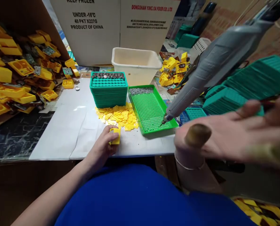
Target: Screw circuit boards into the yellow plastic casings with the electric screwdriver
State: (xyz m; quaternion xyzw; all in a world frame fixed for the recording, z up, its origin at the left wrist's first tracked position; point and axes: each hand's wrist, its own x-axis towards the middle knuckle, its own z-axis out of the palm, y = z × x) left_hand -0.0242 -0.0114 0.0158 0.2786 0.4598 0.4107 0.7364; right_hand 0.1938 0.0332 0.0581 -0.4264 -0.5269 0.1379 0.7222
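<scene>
A small yellow plastic casing (116, 136) is gripped between the thumb and fingers of my left hand (107, 138), just above the near edge of the white work surface. My right hand (226, 135) is raised at the right, palm up with its fingers spread, partly blurred and holding nothing. Brownish coverings show on some of its fingertips. An electric screwdriver (196, 72) slants down from the upper right, apart from that hand. Its bit points at the near end of a green perforated tray (143, 108), where small screws sit in the holes and more lie heaped at the far end.
Loose flat yellow pieces (118, 116) lie before a stack of teal trays (109, 91) topped with round metal parts. Behind are a cream bin (136, 67) and a white carton (97, 40). Yellow casings (19, 69) fill a box at left; more teal trays (252, 78) stand right.
</scene>
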